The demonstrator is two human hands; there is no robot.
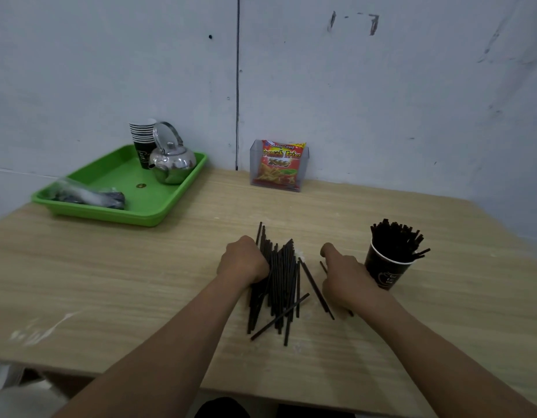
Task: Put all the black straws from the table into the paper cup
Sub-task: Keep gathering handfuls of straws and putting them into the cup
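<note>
Both hands' curled fingers (246,257) rake black straws (279,285) on a wooden table (110,282) against grey walls (381,101).

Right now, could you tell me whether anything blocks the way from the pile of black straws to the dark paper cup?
Only the right hand lies between the pile of black straws and the dark paper cup, which is already crowded with straws. No other object blocks the way.
</note>
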